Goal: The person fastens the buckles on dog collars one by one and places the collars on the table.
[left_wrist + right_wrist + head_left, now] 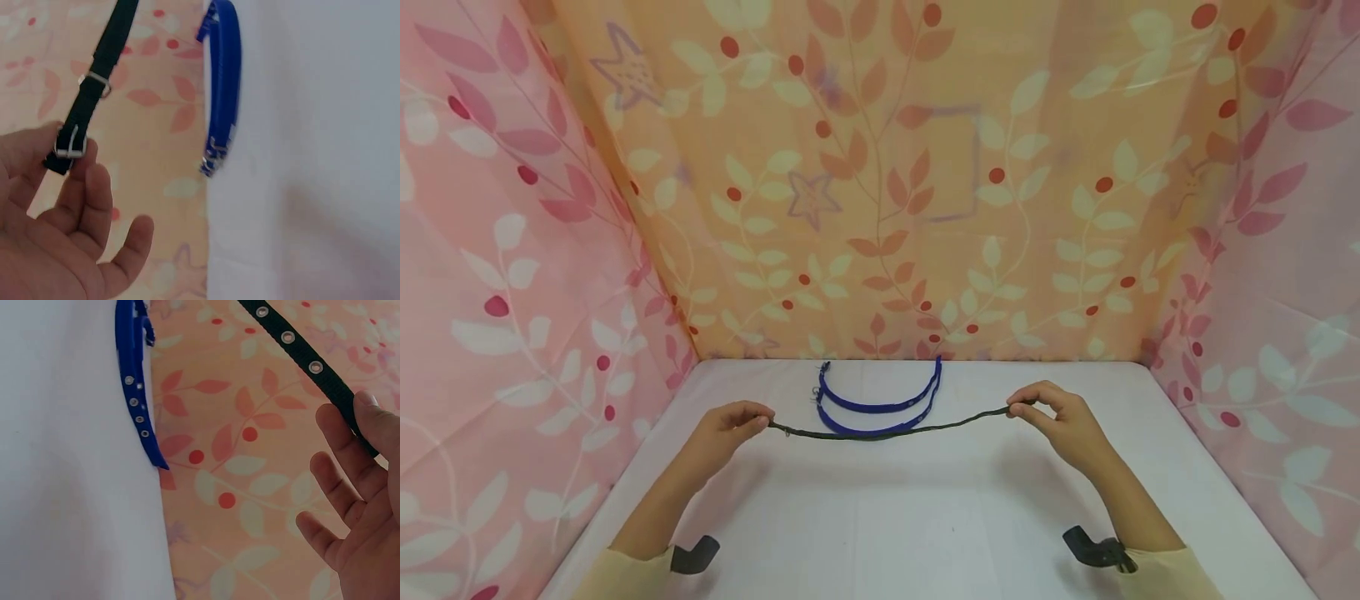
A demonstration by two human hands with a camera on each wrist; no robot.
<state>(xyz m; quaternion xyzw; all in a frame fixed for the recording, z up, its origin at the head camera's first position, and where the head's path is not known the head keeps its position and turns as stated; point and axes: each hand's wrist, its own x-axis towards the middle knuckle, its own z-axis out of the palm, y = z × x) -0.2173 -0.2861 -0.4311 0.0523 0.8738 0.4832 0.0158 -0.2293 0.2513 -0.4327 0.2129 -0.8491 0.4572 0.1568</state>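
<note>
A dark green pet collar (865,437) stretches between both hands above the table, sagging a little in the middle. My left hand (730,429) pinches its buckle end; the metal buckle (70,150) and a ring (97,83) show in the left wrist view. My right hand (1063,421) pinches the other end between thumb and forefinger, near several metal eyelets (288,337). Behind it, two blue collars (872,408) lie curved on the table, their buckle ends at the left. In the head view the green collar overlaps the nearer blue one.
A white table (895,533) spreads under the hands. Orange patterned cloth (880,183) hangs along its back edge, and pink patterned cloth (512,350) rises at both sides. Dark wrist-worn devices (695,556) sit at the cuffs of the pale sleeves.
</note>
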